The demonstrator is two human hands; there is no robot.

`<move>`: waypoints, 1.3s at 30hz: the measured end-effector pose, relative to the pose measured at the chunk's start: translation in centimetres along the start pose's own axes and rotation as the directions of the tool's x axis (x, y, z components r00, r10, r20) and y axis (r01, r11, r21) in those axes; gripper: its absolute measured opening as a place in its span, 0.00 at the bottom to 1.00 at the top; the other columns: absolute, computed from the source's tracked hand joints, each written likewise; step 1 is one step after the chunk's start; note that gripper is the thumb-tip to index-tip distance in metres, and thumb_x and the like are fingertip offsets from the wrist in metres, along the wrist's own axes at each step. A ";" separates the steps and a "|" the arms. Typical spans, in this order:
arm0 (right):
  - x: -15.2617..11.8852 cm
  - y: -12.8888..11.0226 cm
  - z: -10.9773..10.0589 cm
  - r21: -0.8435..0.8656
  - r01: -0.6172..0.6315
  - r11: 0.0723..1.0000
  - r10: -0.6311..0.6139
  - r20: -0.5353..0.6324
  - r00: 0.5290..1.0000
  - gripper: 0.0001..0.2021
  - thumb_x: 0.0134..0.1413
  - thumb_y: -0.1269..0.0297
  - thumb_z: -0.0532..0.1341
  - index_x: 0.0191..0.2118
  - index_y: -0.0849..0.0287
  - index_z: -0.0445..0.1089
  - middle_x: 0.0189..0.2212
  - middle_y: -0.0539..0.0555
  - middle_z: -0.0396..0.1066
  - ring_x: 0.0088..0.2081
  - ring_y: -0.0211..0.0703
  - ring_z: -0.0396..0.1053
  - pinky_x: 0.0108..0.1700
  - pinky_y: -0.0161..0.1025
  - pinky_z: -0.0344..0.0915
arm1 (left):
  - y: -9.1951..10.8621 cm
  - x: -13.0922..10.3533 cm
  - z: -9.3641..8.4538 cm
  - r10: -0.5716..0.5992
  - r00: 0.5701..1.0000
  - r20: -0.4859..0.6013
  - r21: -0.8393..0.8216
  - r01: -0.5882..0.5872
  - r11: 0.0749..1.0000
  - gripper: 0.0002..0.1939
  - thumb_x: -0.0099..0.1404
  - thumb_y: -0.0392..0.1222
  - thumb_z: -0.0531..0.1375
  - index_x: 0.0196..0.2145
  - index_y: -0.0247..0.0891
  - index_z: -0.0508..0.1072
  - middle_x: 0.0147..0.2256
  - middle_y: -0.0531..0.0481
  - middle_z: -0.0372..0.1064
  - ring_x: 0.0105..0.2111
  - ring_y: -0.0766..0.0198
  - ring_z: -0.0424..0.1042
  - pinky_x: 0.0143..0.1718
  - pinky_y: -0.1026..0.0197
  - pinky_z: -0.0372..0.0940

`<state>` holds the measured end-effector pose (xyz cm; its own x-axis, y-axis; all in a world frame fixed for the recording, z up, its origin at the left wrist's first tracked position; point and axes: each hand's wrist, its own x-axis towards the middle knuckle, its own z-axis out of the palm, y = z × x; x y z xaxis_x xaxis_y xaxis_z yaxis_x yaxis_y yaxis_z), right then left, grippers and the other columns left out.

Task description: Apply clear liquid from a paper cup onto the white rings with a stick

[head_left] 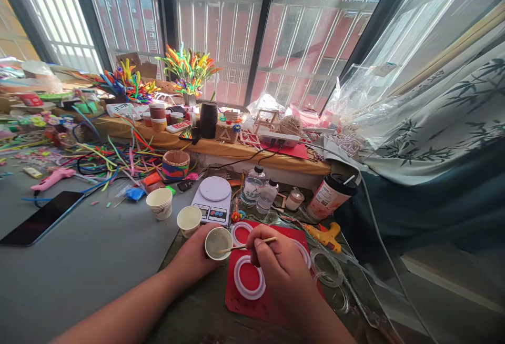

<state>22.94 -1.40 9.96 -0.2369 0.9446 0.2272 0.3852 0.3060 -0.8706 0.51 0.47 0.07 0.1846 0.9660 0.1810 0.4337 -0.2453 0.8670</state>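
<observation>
Left: two spare paper cups (161, 211) (189, 226), mouths up. Left hand (194, 256) curled round a third cup (219, 243) near centre, apparently steadying it; mouth up, long axis roughly upright. Stick (238, 248) dips leftward into it, long axis running left-right; right hand (281, 260) pinches it, likely for fine control. Pale rings (239, 285) lie flat on red mat (239, 306), within easy reach.

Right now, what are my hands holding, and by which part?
Your left hand grips a paper cup around its side, below the rim; your right hand pinches a thin wooden stick toward its upper end.
</observation>
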 end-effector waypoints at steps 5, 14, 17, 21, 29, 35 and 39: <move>0.0 0.0 0.0 -0.008 -0.016 1.000 0.016 -0.017 1.000 0.13 0.66 0.60 0.53 0.33 0.54 0.72 0.22 0.48 0.69 0.26 0.44 0.68 0.30 0.38 0.59 | -0.1 0.0 0.0 0.008 1.000 0.004 -0.011 -0.008 1.000 0.22 0.58 0.38 0.72 0.50 0.43 0.79 0.51 0.45 0.82 0.50 0.48 0.80 0.56 0.49 0.73; 0.0 -0.3 0.0 -0.040 0.016 0.999 -0.019 -0.070 0.997 0.13 0.66 0.60 0.53 0.33 0.54 0.72 0.24 0.50 0.71 0.28 0.46 0.70 0.31 0.39 0.61 | -0.3 -0.1 0.0 -0.003 1.000 -0.001 -0.016 0.003 1.000 0.24 0.58 0.38 0.73 0.52 0.43 0.80 0.53 0.45 0.82 0.52 0.46 0.80 0.58 0.48 0.73; -0.1 -0.2 0.1 -0.017 0.009 1.000 -0.009 -0.005 1.000 0.13 0.66 0.61 0.53 0.32 0.53 0.70 0.23 0.49 0.71 0.28 0.45 0.69 0.31 0.39 0.61 | -0.5 -0.1 0.1 0.000 1.000 -0.008 -0.023 0.000 1.000 0.25 0.58 0.38 0.74 0.53 0.43 0.80 0.53 0.45 0.82 0.53 0.47 0.80 0.58 0.48 0.74; 0.0 -0.1 0.1 0.008 -0.044 0.999 0.044 -0.031 0.999 0.13 0.66 0.60 0.53 0.33 0.54 0.71 0.23 0.49 0.70 0.28 0.46 0.69 0.31 0.39 0.61 | -0.3 -0.1 0.1 -0.011 1.000 -0.003 -0.018 0.011 1.000 0.23 0.58 0.39 0.74 0.52 0.43 0.80 0.53 0.45 0.82 0.52 0.47 0.80 0.58 0.49 0.73; 0.1 -0.1 0.1 0.009 -0.039 0.999 0.039 -0.022 0.999 0.13 0.67 0.59 0.53 0.33 0.54 0.72 0.24 0.50 0.70 0.28 0.46 0.69 0.31 0.39 0.60 | -0.3 -0.2 0.1 0.009 1.000 0.002 -0.008 -0.009 1.000 0.22 0.59 0.37 0.72 0.52 0.43 0.80 0.52 0.46 0.82 0.51 0.48 0.79 0.56 0.50 0.74; 0.2 -0.1 -0.2 0.011 -0.052 0.999 0.052 -0.016 0.999 0.14 0.67 0.58 0.53 0.33 0.54 0.71 0.23 0.50 0.71 0.28 0.46 0.69 0.31 0.39 0.62 | -0.4 -0.2 0.1 0.014 1.000 0.006 0.006 -0.015 1.000 0.20 0.61 0.40 0.72 0.52 0.43 0.80 0.52 0.46 0.82 0.51 0.49 0.79 0.56 0.50 0.74; 0.2 -0.1 -0.2 0.026 -0.034 0.999 0.035 -0.022 0.999 0.13 0.67 0.59 0.54 0.34 0.54 0.72 0.25 0.50 0.72 0.28 0.46 0.70 0.32 0.39 0.62 | -0.3 -0.2 0.1 0.012 1.000 -0.017 -0.015 -0.012 1.000 0.23 0.59 0.38 0.73 0.53 0.43 0.79 0.52 0.46 0.82 0.52 0.48 0.79 0.57 0.50 0.73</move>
<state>22.99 -1.23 10.20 -0.2041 0.9570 0.2062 0.3697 0.2703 -0.8889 0.44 0.37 -0.27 0.1742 0.9644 0.1991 0.4179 -0.2555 0.8718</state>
